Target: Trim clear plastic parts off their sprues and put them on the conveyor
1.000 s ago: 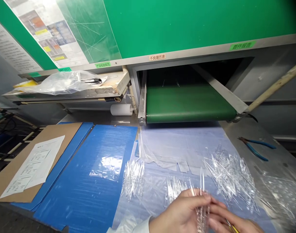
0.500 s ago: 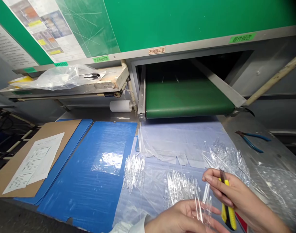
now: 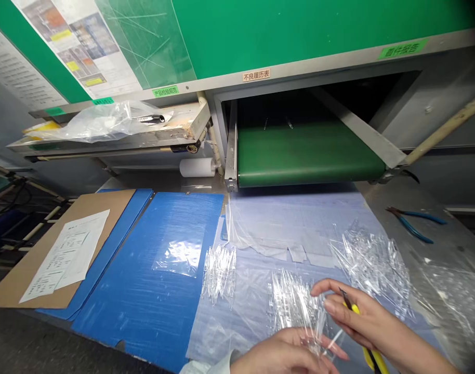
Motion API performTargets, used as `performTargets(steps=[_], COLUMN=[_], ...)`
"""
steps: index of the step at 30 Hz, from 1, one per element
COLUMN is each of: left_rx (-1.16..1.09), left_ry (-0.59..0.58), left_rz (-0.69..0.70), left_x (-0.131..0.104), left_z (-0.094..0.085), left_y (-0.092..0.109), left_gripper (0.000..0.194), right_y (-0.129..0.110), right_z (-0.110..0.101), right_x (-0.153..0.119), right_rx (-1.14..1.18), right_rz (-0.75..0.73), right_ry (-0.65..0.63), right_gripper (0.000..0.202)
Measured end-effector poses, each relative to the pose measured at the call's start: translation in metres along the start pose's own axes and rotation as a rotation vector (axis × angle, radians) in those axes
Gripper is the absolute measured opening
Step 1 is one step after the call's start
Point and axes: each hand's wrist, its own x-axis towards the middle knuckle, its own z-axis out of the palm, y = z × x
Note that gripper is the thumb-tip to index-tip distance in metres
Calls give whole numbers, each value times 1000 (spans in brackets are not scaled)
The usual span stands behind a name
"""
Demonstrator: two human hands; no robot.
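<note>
My left hand is closed around a few slim clear plastic pieces low in the view. Just right of it, my right hand grips a yellow utility knife, its dark tip poking up past the fingers. The right thumb and forefinger are close to the upper ends of the clear pieces; whether they touch them I cannot tell. Behind my left hand lies a row of similar clear pieces. A smaller row of clear pieces lies further left, and a loose heap of clear pieces spreads behind my right hand.
A green conveyor belt ends above the film-covered table. Blue-handled pliers lie at the right, near a clear plastic bag. On the left are a blue board, cardboard and paper sheets.
My right hand has shifted slightly left, its fingers closer to the upper ends of the clear pieces. The knife has moved with it, and the pieces in my left hand are tilted differently.
</note>
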Motion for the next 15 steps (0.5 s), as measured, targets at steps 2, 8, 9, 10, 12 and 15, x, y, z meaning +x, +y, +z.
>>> performTargets(steps=[2, 8, 9, 10, 12, 15], left_rx=[-13, -88, -113, -145, -206, -309], left_ry=[58, 192, 233, 280, 356, 446], left_rz=[26, 101, 126, 159, 240, 401], left_x=[1, 6, 6, 5, 1, -3], left_z=[3, 13, 14, 16, 17, 16], left_y=[2, 8, 10, 12, 16, 21], left_gripper=[39, 31, 28, 25, 18, 14], right_y=[1, -1, -3, -5, -8, -7], right_z=[1, 16, 18, 19, 17, 8], right_x=[0, -6, -8, -10, -16, -29], right_rx=[-24, -99, -110, -123, -150, -212], right_rz=[-39, -112, -111, -103, -78, -57], right_ry=[61, 66, 76, 99, 173, 409], right_gripper=[43, 32, 33, 32, 32, 33])
